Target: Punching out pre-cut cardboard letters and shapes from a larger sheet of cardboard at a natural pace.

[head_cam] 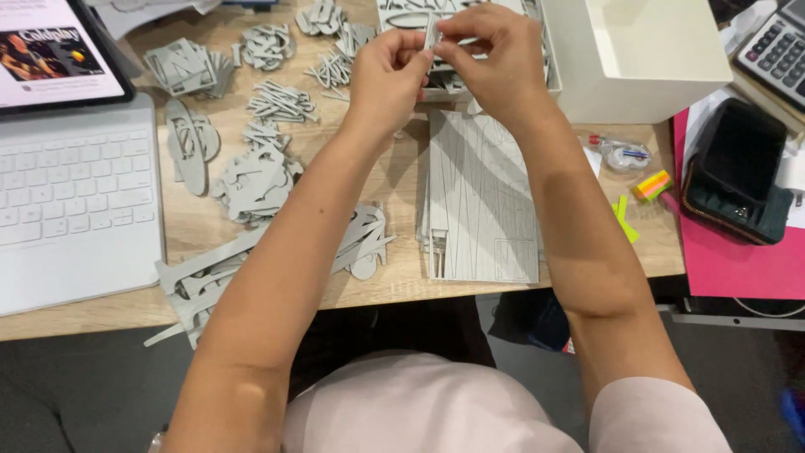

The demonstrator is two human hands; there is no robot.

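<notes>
While my forearms reach up the middle of the desk, my left hand (387,71) and my right hand (495,63) meet at about twelve o'clock, fingertips pressed together on a small grey card piece (432,33). It is a thin, flat strip of matte cardboard, pinched between thumb and fingers from both sides, and its long axis stands nearly upright, its top end pointing away from me. Most of it is hidden by my fingers, so I cannot tell its full outline.

Just below my hands, toward six o'clock, lies a grey card sheet (482,197), a tall rectangle scored with fine cut lines, its long side running away from me. At nine o'clock from it sit loose heaps of punched-out cardboard shapes (256,180), some curved, some thin as sticks, all the same dull grey on the pale wood-grain desk (201,226). A white keyboard (71,193) lies smooth and flat at the far nine o'clock edge. At two o'clock stands a white open box (646,59) with plain walls, and at three o'clock a clear correction tape roller (625,153) and a dark zip pouch (738,172) on a pink folder (738,268).
</notes>
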